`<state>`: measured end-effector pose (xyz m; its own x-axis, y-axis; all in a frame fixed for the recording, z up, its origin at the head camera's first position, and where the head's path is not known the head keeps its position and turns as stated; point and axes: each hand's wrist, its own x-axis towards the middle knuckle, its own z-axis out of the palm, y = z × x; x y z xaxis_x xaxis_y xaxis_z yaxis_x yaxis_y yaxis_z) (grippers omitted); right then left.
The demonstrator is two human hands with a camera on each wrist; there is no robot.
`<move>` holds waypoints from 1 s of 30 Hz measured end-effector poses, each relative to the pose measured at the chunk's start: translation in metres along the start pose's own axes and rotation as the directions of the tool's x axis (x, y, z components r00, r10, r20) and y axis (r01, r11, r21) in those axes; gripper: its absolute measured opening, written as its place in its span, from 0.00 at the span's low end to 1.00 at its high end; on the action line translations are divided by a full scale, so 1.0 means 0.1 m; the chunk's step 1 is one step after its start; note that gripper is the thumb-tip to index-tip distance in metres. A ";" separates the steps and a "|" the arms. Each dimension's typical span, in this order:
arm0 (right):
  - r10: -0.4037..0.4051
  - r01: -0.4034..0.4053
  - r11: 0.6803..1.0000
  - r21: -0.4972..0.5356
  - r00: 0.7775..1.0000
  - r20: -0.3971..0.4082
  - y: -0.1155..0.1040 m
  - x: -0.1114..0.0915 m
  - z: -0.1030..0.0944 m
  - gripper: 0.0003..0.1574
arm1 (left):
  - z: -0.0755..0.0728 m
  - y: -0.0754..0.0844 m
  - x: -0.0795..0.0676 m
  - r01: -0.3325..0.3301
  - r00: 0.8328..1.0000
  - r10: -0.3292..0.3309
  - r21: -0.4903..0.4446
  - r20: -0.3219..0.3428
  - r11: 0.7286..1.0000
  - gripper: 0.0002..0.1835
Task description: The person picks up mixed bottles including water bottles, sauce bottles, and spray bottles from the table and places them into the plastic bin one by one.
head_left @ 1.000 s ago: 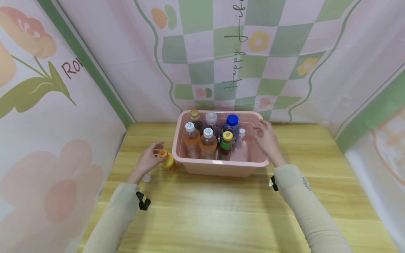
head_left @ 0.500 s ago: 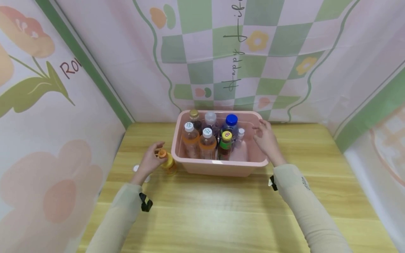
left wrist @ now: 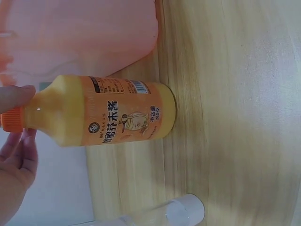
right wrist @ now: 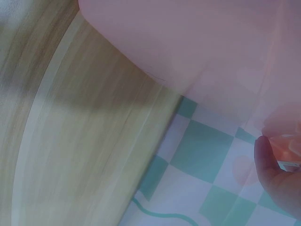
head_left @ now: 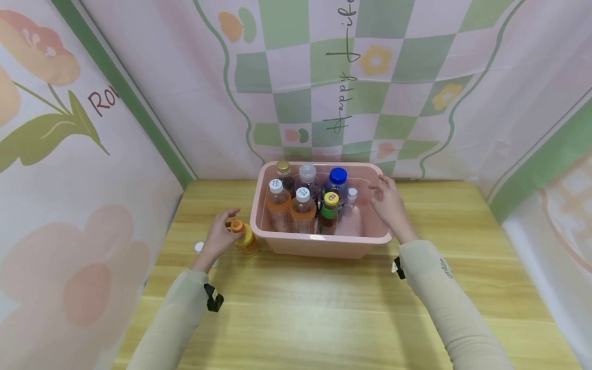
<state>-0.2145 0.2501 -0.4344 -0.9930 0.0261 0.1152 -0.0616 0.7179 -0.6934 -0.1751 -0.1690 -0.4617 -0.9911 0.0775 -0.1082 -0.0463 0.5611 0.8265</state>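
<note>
My left hand (head_left: pixel 219 239) holds a yellow sauce bottle (head_left: pixel 248 240) by its neck, just under the orange cap (left wrist: pixel 12 119). The bottle stands upright on the table, left of a pink plastic tub (head_left: pixel 319 247). In the left wrist view its orange label (left wrist: pixel 127 113) faces the camera. At the tub's right end, my right hand (head_left: pixel 389 205) grips the rim, and one finger shows dimly through the translucent wall in the right wrist view. Inside the tub, several bottles stand grouped at the left and middle, among them a blue-capped bottle (head_left: pixel 338 176) and a yellow-capped bottle (head_left: pixel 330 208).
A clear bottle with a white end (left wrist: pixel 186 209) lies behind the left hand, mostly hidden in the head view. The wooden table (head_left: pixel 314 308) extends in front of the tub. A checked curtain (head_left: pixel 333 103) hangs right behind it, and a printed curtain (head_left: pixel 92 205) bounds the left side.
My left hand has shifted very slightly at the sauce bottle, and a white end behind the wrist has come more into sight. The right hand and tub stay put.
</note>
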 end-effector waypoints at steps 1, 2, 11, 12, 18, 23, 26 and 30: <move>-0.001 0.001 1.000 0.001 1.000 0.004 0.00 0.00 0.00 0.26 | 0.00 0.00 0.00 -0.002 1.000 0.002 -0.003 -0.005 1.000 0.36; -0.003 0.003 1.000 -0.003 1.000 0.006 -0.01 0.00 0.00 0.26 | 0.00 0.00 0.00 -0.005 1.000 0.005 -0.005 -0.009 1.000 0.36; 0.007 -0.006 0.999 -0.034 0.999 0.041 0.01 0.01 0.00 0.26 | 0.01 -0.03 -0.02 -0.020 0.998 0.017 -0.052 -0.057 0.998 0.37; 0.010 -0.008 0.999 -0.034 0.999 0.041 0.01 0.01 -0.01 0.26 | 0.01 -0.02 -0.02 -0.022 0.998 0.018 -0.059 -0.061 0.998 0.37; 0.010 -0.009 1.000 -0.028 1.000 0.029 0.02 0.01 0.00 0.25 | -0.01 0.00 -0.04 -0.019 0.994 0.011 -0.069 -0.112 0.997 0.35; 0.011 -0.010 1.000 -0.029 0.999 0.033 0.03 0.01 -0.01 0.25 | -0.05 0.06 -0.06 0.016 0.990 -0.030 -0.105 -0.136 0.994 0.36; 0.014 -0.013 0.999 -0.030 0.999 0.032 0.02 0.00 -0.01 0.25 | -0.09 0.10 -0.06 0.030 0.988 -0.048 -0.119 -0.148 0.992 0.36; 0.012 -0.011 0.999 -0.038 0.999 0.031 0.01 0.00 -0.01 0.24 | -0.17 0.18 -0.06 0.021 0.982 -0.046 -0.135 -0.183 0.991 0.36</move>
<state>-0.2142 0.2519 -0.4343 -0.9963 0.0126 0.0846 -0.0472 0.7433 -0.6673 -0.1724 -0.1729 -0.4367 -0.9940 -0.1003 -0.0428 -0.0834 0.4464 0.8909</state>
